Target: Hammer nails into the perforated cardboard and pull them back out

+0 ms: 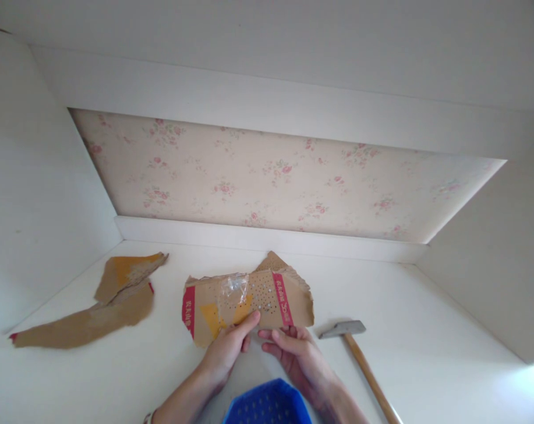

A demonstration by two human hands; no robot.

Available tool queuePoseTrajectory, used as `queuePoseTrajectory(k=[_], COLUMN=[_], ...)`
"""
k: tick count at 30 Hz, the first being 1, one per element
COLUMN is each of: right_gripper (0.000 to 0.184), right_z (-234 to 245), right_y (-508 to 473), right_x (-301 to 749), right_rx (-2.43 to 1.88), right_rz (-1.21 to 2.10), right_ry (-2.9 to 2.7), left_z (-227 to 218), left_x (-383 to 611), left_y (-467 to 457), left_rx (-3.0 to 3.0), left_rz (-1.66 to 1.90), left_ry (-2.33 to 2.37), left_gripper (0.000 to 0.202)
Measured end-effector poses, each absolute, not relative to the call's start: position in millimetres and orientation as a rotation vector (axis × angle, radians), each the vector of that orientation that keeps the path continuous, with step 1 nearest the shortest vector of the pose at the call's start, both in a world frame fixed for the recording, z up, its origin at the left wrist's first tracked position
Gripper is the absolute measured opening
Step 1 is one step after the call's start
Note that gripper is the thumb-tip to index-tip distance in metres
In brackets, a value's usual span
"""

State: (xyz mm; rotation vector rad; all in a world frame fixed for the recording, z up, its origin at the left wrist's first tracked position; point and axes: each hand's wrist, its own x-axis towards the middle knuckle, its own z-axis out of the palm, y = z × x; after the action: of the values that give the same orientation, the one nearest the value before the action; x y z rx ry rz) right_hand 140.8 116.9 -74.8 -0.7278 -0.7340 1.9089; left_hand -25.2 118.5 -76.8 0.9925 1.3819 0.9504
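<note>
A torn piece of brown cardboard (pixel 267 297), with red printed strips, yellow patches, clear tape and many small holes or dots, is raised in front of me. My left hand (pixel 229 347) pinches its lower edge, thumb on the near face and fingers behind. Just below the card's lower right edge is my right hand (pixel 300 356), palm turned up, its fingers loosely curled and apart. Nothing shows between them, and whether they touch the edge I cannot tell. A blue basket (pixel 267 400) with slotted walls stands below, between my forearms.
A hammer (pixel 350 330) with a wooden handle lies on the white surface (pixel 444 353) to the right. Torn cardboard scraps (pixel 85 324) lie at the left. White panels (pixel 23 176) enclose the sides, and flowered wallpaper (pixel 267 176) covers the back.
</note>
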Motion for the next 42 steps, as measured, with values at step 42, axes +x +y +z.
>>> queuePoseTrajectory(k=[42], right_gripper=[0.05], right_z=[-72.7], right_y=[113.8], right_x=[140.5], right_rx=[-0.738], right_rz=[1.797], right_ry=[-0.714], left_z=[-78.6], left_x=[-27.4], left_y=[119.0], left_rx=[0.94], left_rz=[1.008], left_ry=[1.257], left_gripper=[0.061])
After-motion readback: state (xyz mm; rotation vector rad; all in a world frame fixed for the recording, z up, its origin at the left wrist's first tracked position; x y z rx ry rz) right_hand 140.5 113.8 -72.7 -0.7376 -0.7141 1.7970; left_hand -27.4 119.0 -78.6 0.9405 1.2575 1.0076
